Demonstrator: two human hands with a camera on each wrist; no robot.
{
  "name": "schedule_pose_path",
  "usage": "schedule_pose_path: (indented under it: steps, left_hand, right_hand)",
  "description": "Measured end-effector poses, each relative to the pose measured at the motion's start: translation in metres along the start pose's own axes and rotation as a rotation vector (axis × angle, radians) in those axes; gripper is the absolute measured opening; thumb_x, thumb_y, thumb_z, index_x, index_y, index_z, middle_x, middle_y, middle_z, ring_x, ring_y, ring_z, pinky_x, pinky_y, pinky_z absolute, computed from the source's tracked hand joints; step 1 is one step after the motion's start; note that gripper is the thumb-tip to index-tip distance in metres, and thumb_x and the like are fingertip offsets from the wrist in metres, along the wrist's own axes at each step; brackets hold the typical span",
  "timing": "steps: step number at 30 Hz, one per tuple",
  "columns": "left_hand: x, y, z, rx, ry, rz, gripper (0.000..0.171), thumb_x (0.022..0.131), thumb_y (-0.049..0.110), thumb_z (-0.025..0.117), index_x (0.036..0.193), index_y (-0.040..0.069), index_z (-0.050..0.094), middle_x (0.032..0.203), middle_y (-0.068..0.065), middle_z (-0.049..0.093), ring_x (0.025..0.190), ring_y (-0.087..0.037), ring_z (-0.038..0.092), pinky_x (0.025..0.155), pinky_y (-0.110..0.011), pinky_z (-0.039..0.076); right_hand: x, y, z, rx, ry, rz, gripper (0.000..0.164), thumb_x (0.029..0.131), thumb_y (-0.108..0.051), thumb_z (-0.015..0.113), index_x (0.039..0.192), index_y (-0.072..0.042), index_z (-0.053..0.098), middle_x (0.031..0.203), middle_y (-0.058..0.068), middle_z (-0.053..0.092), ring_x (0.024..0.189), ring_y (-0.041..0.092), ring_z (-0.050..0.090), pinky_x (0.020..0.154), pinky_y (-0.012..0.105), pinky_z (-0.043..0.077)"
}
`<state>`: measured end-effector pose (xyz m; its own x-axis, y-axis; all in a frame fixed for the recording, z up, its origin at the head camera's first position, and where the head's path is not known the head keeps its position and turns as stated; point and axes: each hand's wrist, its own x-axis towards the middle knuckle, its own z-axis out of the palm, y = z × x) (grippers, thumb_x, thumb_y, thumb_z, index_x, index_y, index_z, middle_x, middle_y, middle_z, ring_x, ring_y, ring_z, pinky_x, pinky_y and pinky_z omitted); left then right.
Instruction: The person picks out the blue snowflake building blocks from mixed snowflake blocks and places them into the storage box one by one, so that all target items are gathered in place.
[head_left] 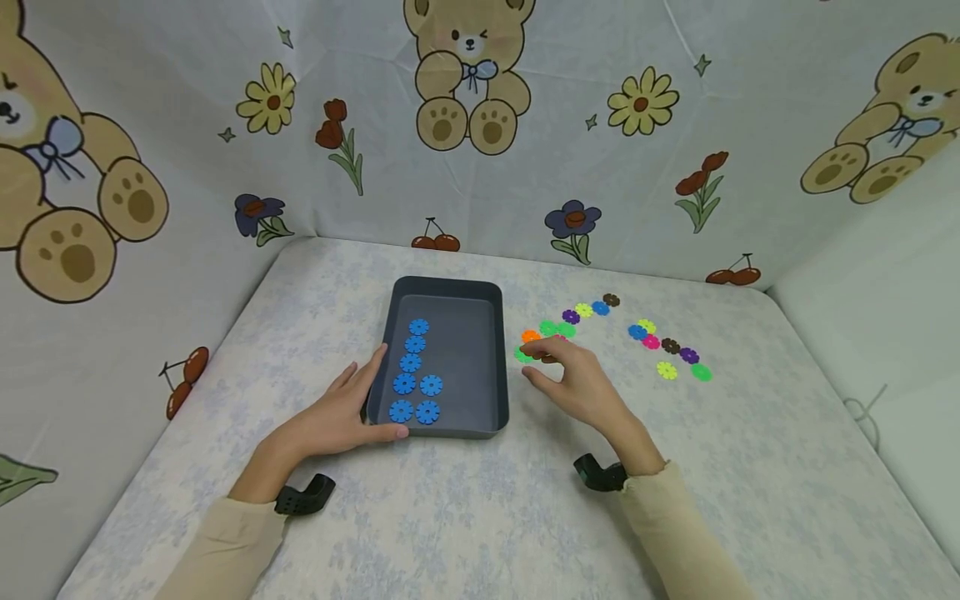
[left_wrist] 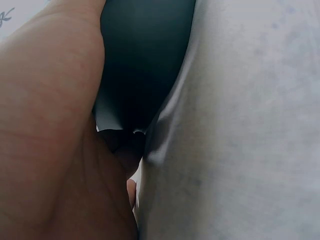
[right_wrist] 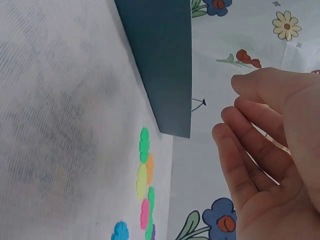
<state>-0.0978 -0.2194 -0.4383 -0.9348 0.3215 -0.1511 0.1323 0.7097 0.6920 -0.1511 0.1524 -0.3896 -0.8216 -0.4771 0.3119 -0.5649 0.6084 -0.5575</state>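
Observation:
A dark grey rectangular tray (head_left: 471, 350) lies on the table with several blue notched discs (head_left: 410, 362) inside. They form a longer left column and two discs beside its near end. My left hand (head_left: 333, 421) rests against the tray's near left corner, thumb along the near rim and straight fingers on the left side. To the right of the tray, my right hand (head_left: 581, 383) hovers with thumb and fingers apart. Nothing sits between its relaxed fingers (right_wrist: 240, 165) in the right wrist view. Just beyond its fingertips lie mixed coloured discs (head_left: 548, 327), some partly hidden behind the hand.
A second scatter of coloured discs (head_left: 671, 345) lies farther right. The table has a pale patterned cover (head_left: 480, 517), and a cloth printed with bears (head_left: 472, 83) rises behind it. At the right edge is a thin white cord (head_left: 866, 417).

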Motion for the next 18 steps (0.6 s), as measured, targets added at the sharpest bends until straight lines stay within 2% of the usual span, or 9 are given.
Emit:
schedule_pose_path:
  steps: [9,18]
  left_hand:
    - [-0.001,0.0,0.0,0.004,-0.004,-0.021,0.129,0.08,0.072,0.076,0.165,0.033,-0.013,0.174,-0.009,0.004,0.157,-0.049,-0.007,0.116,-0.08,0.012]
    - [-0.001,0.0,0.0,0.004,0.0,-0.012,0.129,0.08,0.072,0.075,0.165,0.031,-0.013,0.174,-0.009,0.004,0.157,-0.048,-0.007,0.118,-0.077,0.01]
  right_hand:
    - [-0.009,0.012,-0.01,-0.056,0.007,0.075,0.032,0.093,-0.01,0.078,0.124,-0.003,0.071,0.121,0.013,0.073,0.107,0.033,0.07,0.094,0.051,0.059]
    - [-0.024,0.028,-0.018,-0.096,0.003,0.128,0.032,0.094,-0.01,0.077,0.123,0.0,0.07,0.121,0.016,0.072,0.109,0.033,0.069,0.095,0.052,0.058]
